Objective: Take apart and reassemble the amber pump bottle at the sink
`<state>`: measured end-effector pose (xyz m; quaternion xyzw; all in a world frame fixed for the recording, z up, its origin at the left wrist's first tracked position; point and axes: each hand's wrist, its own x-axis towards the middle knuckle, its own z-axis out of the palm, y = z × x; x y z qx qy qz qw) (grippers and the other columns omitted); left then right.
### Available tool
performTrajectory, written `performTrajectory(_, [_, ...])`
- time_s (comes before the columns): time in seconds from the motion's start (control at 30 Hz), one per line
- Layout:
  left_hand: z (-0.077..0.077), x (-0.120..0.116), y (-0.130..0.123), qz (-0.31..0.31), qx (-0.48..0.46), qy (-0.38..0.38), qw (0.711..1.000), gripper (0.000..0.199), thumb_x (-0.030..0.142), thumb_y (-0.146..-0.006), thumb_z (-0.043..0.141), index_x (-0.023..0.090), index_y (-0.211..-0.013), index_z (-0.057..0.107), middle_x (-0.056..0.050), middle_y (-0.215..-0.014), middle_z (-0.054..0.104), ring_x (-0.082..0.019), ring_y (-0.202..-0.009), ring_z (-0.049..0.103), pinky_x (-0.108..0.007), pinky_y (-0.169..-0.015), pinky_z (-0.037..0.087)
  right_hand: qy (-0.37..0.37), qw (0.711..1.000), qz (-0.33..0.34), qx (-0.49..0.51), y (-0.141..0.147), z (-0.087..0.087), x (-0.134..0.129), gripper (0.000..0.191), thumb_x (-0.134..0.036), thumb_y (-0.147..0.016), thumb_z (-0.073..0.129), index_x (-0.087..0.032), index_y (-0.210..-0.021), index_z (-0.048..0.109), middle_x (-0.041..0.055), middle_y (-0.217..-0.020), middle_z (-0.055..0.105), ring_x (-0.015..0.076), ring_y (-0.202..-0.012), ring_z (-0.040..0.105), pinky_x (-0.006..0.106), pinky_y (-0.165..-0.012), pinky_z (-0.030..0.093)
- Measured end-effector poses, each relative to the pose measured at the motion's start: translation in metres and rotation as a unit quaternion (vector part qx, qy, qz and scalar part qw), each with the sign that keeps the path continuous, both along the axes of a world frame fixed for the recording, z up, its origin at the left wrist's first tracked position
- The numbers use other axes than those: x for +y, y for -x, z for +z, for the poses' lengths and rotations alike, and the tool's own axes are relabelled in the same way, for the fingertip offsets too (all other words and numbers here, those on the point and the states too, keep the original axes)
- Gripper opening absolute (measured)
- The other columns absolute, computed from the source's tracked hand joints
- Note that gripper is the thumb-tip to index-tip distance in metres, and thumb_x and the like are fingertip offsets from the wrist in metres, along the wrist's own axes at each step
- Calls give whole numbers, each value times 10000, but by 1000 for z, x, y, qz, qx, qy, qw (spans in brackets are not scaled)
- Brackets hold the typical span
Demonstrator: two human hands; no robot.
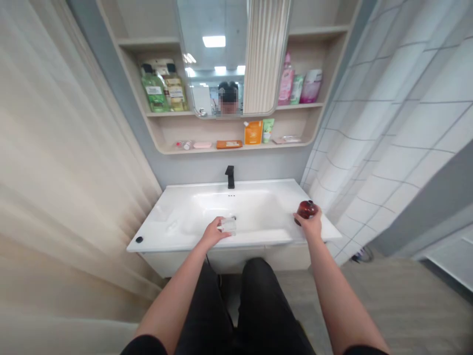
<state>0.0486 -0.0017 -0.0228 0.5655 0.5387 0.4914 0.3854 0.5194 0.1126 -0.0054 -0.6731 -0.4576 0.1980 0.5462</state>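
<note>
Amber bottle (306, 209), red-brown and rounded with a dark neck, held over the right end of the white countertop (291, 190); whether its base touches the surface cannot be told. The right hand (312, 226) is closed around it, thumb on the near left side and fingers on the right. Clear cup (229, 226), transparent and small, held over the front part of the washbasin (258, 209), just beside the drain as seen from above. The left hand (213, 233) grips it from the left, thumb and fingers curved narrowly about its wall. The two hands are well apart. A round black cap (139, 239) lies at the front left corner of the countertop.

Behind the washbasin, a black faucet (230, 176) stands at the middle of the rear edge. Above it, a wall cabinet (207, 129) surrounds a mirror (221, 59). Left compartment: a green bottle (155, 93) and a yellow bottle (176, 92), both dark-capped. Right compartment: a pink bottle (286, 85), a smaller green-and-white container (296, 89) and a purple bottle (311, 88). Bottom shelf, left to right: small red-and-white items, a pink bar-shaped item (202, 145), an orange packet (229, 144), an upright orange pouch (253, 134), a green tube (268, 130) and a flat pale item. A beige curtain (74, 148) hangs at left, a white grid-patterned curtain (369, 133) at right.
</note>
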Motion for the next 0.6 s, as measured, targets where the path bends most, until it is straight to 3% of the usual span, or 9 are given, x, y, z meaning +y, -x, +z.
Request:
performTrajectory(0.13, [-2,3,1,5,-11,3,1000,757,303,-555,1071,231,-1214,705,-106,-1195,800,-314,-1168,756,-405,-909,617,14,1000,-10,-20,5,1,4,958,-673,-520,936,-196,-1302,657,179,-1232,779,402,-1106,724,553,-1038,553])
performTrajectory(0.23, [-2,4,2,-6,-43,9,999,771,309,-544,1081,227,-1215,709,-110,-1182,799,-311,-1138,761,-424,-934,618,-37,997,56,-29,27,4,0,943,-701,-551,933,-205,-1309,674,151,-1225,786,368,-1085,725,544,-1043,560])
performTrajectory(0.4, [1,4,6,-7,-131,10,991,783,339,-558,1089,230,-1231,703,-102,-1188,796,-303,-1128,763,-457,-1008,622,-64,970,227,63,106,5,-18,879,-603,-579,980,-232,-1323,692,111,-1229,802,343,-1118,748,520,-1063,586])
performTrajectory(0.6, [7,1,8,24,-200,-4,980,823,328,-540,1089,226,-1259,700,-115,-1297,774,-288,-1111,777,-438,-993,634,-27,912,357,202,205,2,-28,819,-458,-579,1007,-261,-1302,677,74,-1203,800,314,-1105,760,518,-1097,584])
